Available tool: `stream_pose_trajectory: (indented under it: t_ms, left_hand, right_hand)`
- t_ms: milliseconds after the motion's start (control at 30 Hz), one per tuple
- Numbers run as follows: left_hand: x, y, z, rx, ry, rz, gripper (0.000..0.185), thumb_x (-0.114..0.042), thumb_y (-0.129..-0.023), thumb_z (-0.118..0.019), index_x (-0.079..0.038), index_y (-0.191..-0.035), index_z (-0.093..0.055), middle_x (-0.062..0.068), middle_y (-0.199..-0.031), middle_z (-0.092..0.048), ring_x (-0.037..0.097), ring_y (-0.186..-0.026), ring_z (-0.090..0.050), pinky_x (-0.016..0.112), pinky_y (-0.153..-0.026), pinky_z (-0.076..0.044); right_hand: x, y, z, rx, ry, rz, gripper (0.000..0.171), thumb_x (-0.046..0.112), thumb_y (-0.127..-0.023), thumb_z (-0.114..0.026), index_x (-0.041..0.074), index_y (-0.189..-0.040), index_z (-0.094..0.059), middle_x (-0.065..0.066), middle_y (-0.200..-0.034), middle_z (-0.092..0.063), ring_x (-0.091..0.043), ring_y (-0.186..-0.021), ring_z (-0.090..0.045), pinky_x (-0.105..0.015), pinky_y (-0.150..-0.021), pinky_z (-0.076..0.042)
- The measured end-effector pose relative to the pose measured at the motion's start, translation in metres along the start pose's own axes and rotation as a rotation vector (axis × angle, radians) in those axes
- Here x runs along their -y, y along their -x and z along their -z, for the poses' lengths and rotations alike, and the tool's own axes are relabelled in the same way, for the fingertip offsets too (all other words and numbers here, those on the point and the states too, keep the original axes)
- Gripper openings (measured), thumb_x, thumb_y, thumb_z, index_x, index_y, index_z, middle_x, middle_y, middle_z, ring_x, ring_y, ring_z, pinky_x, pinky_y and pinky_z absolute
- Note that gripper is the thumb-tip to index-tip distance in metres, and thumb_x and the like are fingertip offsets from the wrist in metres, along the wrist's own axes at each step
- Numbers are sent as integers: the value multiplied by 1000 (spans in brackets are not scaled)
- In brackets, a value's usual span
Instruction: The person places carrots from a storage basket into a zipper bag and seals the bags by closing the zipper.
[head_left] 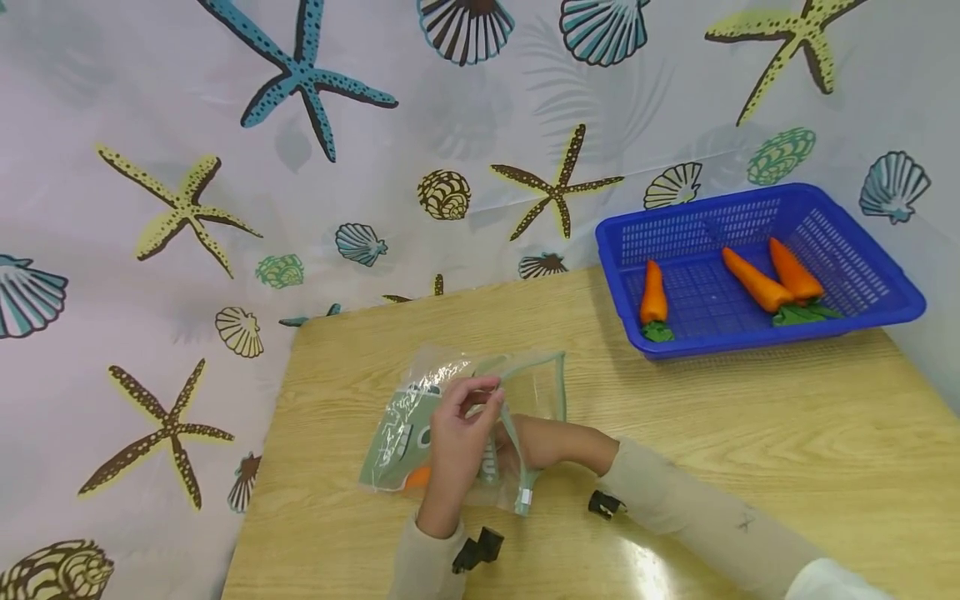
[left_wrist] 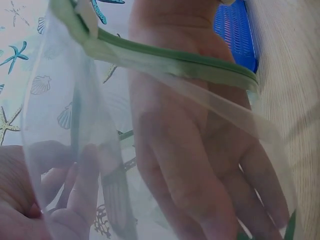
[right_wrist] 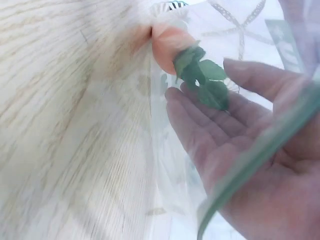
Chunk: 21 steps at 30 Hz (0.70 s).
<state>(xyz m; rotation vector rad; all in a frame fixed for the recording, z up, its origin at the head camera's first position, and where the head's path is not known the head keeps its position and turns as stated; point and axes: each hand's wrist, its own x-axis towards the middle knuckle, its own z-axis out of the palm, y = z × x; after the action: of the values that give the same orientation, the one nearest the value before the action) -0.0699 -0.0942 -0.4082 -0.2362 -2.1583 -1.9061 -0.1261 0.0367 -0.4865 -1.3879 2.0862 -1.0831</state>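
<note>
Head view: the left hand [head_left: 457, 433] pinches the zip bag's [head_left: 420, 417] upper edge on the bench [head_left: 750, 433]; the right hand [head_left: 536, 446], fingers straight, is inside beside a carrot [right_wrist: 170, 42].

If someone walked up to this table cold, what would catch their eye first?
Probably the clear zip bag at the table's near middle: the left hand pinches its upper edge, while the right hand is inside it, fingers straight, beside a toy carrot. Next, the blue basket at the far right with three more carrots. Behind it all hangs a starfish-and-shell curtain.
</note>
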Motion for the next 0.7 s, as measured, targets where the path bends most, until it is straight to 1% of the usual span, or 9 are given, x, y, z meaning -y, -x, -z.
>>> stream_pose_trajectory:
  t_ms: [67, 167, 267, 333, 367, 467, 533, 600, 700]
  left_hand:
    - [0, 1, 0, 3, 3, -2, 16, 4, -84, -64, 8, -99, -63, 19, -100, -56, 29, -87, -60, 30, -70, -55]
    - [-1, 1, 1, 4, 6, -4, 16, 4, -85, -64, 8, -100, -63, 19, -100, -56, 29, -88, -60, 30, -70, -55]
    - [-1, 0, 1, 5, 6, 3, 16, 4, -85, -64, 8, -100, -63, 19, -99, -56, 28, -87, -60, 29, -70, -55]
    - [-1, 0, 1, 6, 5, 5, 16, 4, -85, -64, 9, -100, -62, 20, -99, -56, 27, -87, -60, 30, -70, -55]
    - [-1, 0, 1, 7, 3, 5, 16, 4, -85, -64, 9, -100, -62, 20, -99, -56, 27, -87, -60, 30, -71, -55]
    - [-1, -1, 2, 6, -2, 0, 16, 4, -85, -64, 9, -100, -62, 19, -100, -55, 27, -87, -60, 30, -71, -55]
    - [-1, -1, 2, 5, -11, -3, 16, 4, -85, -64, 9, -100, -62, 19, -101, -55, 27, -87, -59, 30, -71, -55]
    - [-2, -1, 3, 0, -19, -4, 16, 4, -85, -64, 9, -100, -61, 19, -102, -56, 26, -87, -59, 30, -71, -55]
    - [-1, -2, 6, -18, -35, -9, 16, 5, -84, -64, 9, -99, -62, 19, -101, -57, 26, -87, -60, 29, -70, -55]
  right_hand:
    - [-1, 4, 2, -23, -48, -30, 17, 9, -90, -58, 5, -105, -64, 1, -94, -66, -7, -87, -58, -22, -79, -48]
    - [0, 10, 5, -47, -108, -92, 16, 9, -90, -58, 9, -103, -67, 7, -84, -65, -5, -75, -55, -22, -71, -49]
    - [4, 15, 8, -79, -102, -123, 15, 13, -93, -56, 11, -102, -67, 8, -81, -63, -3, -71, -53, -21, -67, -47]
    - [7, 19, 10, -102, -90, -134, 14, 12, -94, -54, 10, -97, -67, 5, -82, -64, -4, -67, -50, -22, -64, -46]
    - [9, 22, 12, -116, -90, -145, 14, 12, -94, -53, 9, -98, -67, 3, -82, -64, -5, -67, -50, -22, -64, -46]
    - [14, 33, 17, -151, -102, -180, 19, 11, -95, -52, 7, -107, -66, -2, -95, -66, -7, -78, -57, -23, -70, -49]
    - [16, 43, 21, -174, -125, -201, 24, 12, -96, -51, 6, -115, -63, -5, -109, -65, -10, -92, -60, -24, -78, -49]
    - [17, 53, 25, -196, -151, -210, 28, 14, -97, -51, 6, -122, -60, -4, -116, -63, -13, -104, -58, -26, -85, -48]
    - [16, 69, 32, -233, -194, -228, 28, 16, -97, -51, 9, -123, -60, -1, -116, -62, -14, -106, -58, -26, -87, -48]
